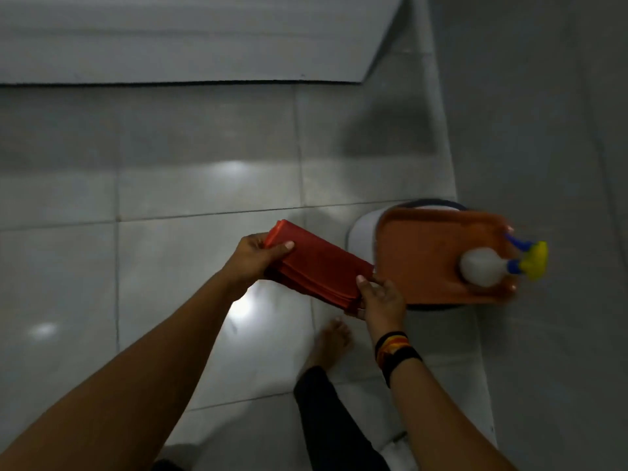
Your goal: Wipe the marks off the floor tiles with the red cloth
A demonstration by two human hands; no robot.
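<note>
Spray bottle (pixel 482 266) lies on tray (pixel 424 239); cloth (pixel 319 266) just left of it

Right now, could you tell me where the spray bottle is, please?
In the head view, the spray bottle stands at the right, on the orange tray's far-right corner, beyond the right hand.

Folded red cloth (pixel 316 266), held above floor tiles (pixel 204 185)

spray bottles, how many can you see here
1. The spray bottle, white with a blue and yellow trigger head, lies on the orange tray at right, beside the red cloth. No others are in view, though one could be out of frame.
</note>
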